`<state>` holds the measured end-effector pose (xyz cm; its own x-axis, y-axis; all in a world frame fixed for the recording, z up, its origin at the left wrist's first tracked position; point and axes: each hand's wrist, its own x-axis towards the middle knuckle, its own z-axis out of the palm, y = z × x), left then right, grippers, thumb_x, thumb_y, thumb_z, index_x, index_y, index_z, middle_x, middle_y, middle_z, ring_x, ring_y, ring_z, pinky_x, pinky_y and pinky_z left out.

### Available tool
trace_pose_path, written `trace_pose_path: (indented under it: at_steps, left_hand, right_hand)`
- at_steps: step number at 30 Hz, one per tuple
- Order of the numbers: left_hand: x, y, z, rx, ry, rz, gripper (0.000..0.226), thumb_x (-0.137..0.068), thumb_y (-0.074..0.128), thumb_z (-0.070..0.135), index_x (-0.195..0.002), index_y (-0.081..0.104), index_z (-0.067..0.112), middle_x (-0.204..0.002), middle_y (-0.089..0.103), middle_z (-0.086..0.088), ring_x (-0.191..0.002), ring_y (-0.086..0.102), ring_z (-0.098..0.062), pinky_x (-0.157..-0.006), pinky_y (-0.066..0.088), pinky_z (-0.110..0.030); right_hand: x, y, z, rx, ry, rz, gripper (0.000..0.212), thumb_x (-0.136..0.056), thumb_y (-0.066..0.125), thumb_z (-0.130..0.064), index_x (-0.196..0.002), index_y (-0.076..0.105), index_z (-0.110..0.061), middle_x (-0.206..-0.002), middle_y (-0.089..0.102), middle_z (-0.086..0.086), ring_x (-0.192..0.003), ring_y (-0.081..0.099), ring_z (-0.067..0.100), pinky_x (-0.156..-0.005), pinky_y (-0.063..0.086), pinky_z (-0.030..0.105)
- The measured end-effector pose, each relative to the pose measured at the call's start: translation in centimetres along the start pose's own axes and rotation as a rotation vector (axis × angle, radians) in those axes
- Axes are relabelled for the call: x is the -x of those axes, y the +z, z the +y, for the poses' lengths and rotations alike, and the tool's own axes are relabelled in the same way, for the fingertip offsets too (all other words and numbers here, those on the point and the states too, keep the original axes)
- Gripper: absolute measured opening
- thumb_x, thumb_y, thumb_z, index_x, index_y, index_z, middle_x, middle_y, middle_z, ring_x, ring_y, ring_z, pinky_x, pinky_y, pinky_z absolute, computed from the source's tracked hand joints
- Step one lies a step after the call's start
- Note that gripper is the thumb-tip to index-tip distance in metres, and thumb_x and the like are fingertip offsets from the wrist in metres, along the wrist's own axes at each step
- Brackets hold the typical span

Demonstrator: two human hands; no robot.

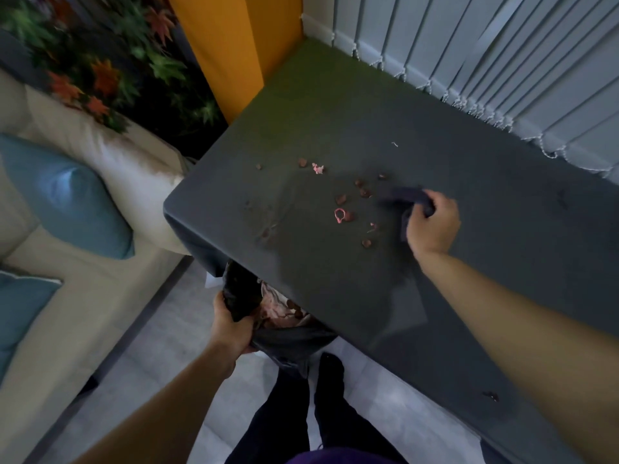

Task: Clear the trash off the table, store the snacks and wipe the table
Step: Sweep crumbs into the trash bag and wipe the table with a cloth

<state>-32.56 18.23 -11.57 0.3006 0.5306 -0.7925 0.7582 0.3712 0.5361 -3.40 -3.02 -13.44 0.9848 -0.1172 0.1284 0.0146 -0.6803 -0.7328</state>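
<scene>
brown crumbs (345,202) and a few pink scraps (340,215) lie scattered over the middle of the dark bench (368,112). just right of the scatter sits a dark cloth (398,194), bunched in the right hand (433,226), whose fingers curl round it. the left hand (231,324) grips the rim of a black trash bag (278,316), its mouth open just below the bench's near-left edge. so the crumbs lie between cloth and bag — the sweep probably has to run leftward and toward the body — and the right hand is much the nearer to them.
</scene>
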Motion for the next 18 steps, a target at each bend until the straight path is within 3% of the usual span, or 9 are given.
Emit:
trace_pose_path:
  at_steps: [2, 4, 6, 8, 10, 13, 15, 18]
  left_hand:
    - [-0.2, -0.2, 0.4, -0.017, 0.001, -0.005, 0.071, -0.096, 0.049, -0.004, -0.150, 0.020, 0.033, -0.100, 0.049, 0.007, -0.096, 0.064, -0.035, -0.071, 0.061, -0.056]
    - [-0.5, -0.3, 0.9, -0.028, 0.009, -0.013, 0.073, -0.096, 0.051, -0.003, -0.151, 0.019, 0.034, -0.109, 0.049, 0.003, -0.094, 0.064, -0.031, -0.069, 0.061, -0.054]
    - [-0.9, -0.3, 1.2, -0.026, 0.005, -0.020, 0.075, -0.097, 0.054, 0.000, -0.152, 0.018, 0.036, -0.116, 0.046, 0.002, -0.093, 0.064, -0.029, -0.069, 0.061, -0.053]
    - [-1.3, -0.3, 1.4, -0.026, -0.005, -0.030, 0.076, -0.097, 0.055, 0.001, -0.152, 0.017, 0.037, -0.119, 0.045, 0.001, -0.094, 0.064, -0.028, -0.069, 0.062, -0.052]
    - [-1.4, -0.4, 1.5, -0.038, -0.011, -0.040, 0.077, -0.096, 0.057, 0.002, -0.153, 0.017, 0.036, -0.119, 0.046, 0.001, -0.094, 0.064, -0.028, -0.066, 0.062, -0.050]
    - [-1.7, -0.6, 1.6, -0.043, -0.012, -0.048, 0.076, -0.096, 0.056, 0.000, -0.153, 0.018, 0.035, -0.122, 0.048, -0.001, -0.091, 0.063, -0.025, -0.060, 0.062, -0.045]
    - [-1.8, -0.8, 1.6, -0.050, -0.011, -0.044, 0.075, -0.096, 0.054, -0.002, -0.153, 0.019, 0.034, -0.119, 0.046, 0.001, -0.089, 0.062, -0.023, -0.056, 0.061, -0.042]
    - [-2.1, -0.9, 1.6, -0.061, -0.005, -0.043, 0.073, -0.096, 0.048, -0.007, -0.151, 0.021, 0.034, -0.118, 0.045, 0.000, -0.088, 0.059, -0.021, -0.049, 0.059, -0.036]
  right_hand:
    - [-2.6, 0.4, -0.1, -0.008, 0.105, 0.065, 0.037, -0.082, 0.051, -0.015, -0.112, 0.069, -0.004, -0.107, 0.065, 0.023, -0.103, 0.059, 0.040, -0.095, 0.044, 0.040]
    - [-4.3, 1.0, -0.6, 0.114, 0.144, -0.048, 0.038, -0.087, 0.054, -0.024, -0.119, 0.066, -0.006, -0.117, 0.062, 0.022, -0.111, 0.055, 0.040, -0.100, 0.037, 0.039]
    - [-4.3, 1.8, -1.1, 0.230, 0.037, -0.190, 0.041, -0.087, 0.054, -0.032, -0.120, 0.067, -0.011, -0.122, 0.062, 0.016, -0.115, 0.054, 0.038, -0.099, 0.036, 0.037]
    - [-3.8, 2.2, -1.4, 0.180, -0.071, -0.233, 0.033, -0.089, 0.056, -0.023, -0.116, 0.070, -0.010, -0.118, 0.065, 0.016, -0.110, 0.057, 0.036, -0.095, 0.042, 0.037]
    - [-3.7, 2.3, -1.7, 0.056, -0.084, -0.172, 0.024, -0.089, 0.057, -0.013, -0.105, 0.073, -0.003, -0.105, 0.068, 0.021, -0.099, 0.061, 0.036, -0.087, 0.047, 0.040]
    - [-6.2, 3.1, -2.6, -0.010, 0.036, 0.031, 0.025, -0.090, 0.053, -0.015, -0.100, 0.071, 0.000, -0.099, 0.065, 0.026, -0.095, 0.062, 0.039, -0.085, 0.045, 0.039]
    - [-8.9, 4.0, -3.5, 0.046, 0.154, 0.038, 0.028, -0.093, 0.050, -0.019, -0.108, 0.068, -0.003, -0.112, 0.063, 0.024, -0.107, 0.059, 0.038, -0.094, 0.041, 0.036]
    - [-10.4, 5.5, -4.6, 0.234, 0.143, -0.191, 0.034, -0.096, 0.047, -0.021, -0.127, 0.062, -0.015, -0.134, 0.058, 0.010, -0.125, 0.049, 0.034, -0.103, 0.034, 0.033]
